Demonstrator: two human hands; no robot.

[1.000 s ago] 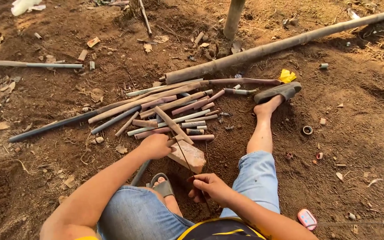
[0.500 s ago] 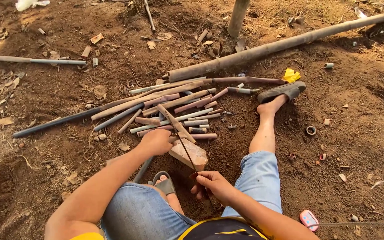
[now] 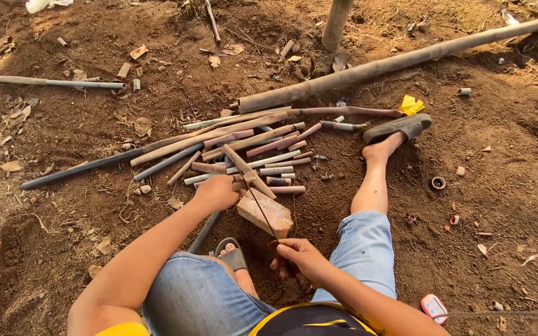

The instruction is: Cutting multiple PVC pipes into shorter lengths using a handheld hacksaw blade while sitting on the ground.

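1. While your left hand [image 3: 216, 191] clamps the pipe piece [image 3: 248, 171] on the stone block [image 3: 265, 214], fingers sit just beside the cut.
2. Your right hand [image 3: 300, 256] grips the thin saw blade [image 3: 261, 211]; skidding sideways endangers them.

A matt, dust-coated pipe piece [image 3: 248, 171] is pressed onto a rough, pale stone block [image 3: 261, 214] by the left hand [image 3: 217, 191]; a thin dark metal blade [image 3: 261, 211] is gripped by the right hand [image 3: 300, 256]. Beyond the block, dull grey and brownish plastic-looking pipes [image 3: 244, 146] are heaped on crumbly dry soil [image 3: 63, 211]. Faded denim [image 3: 203, 298] is worn.
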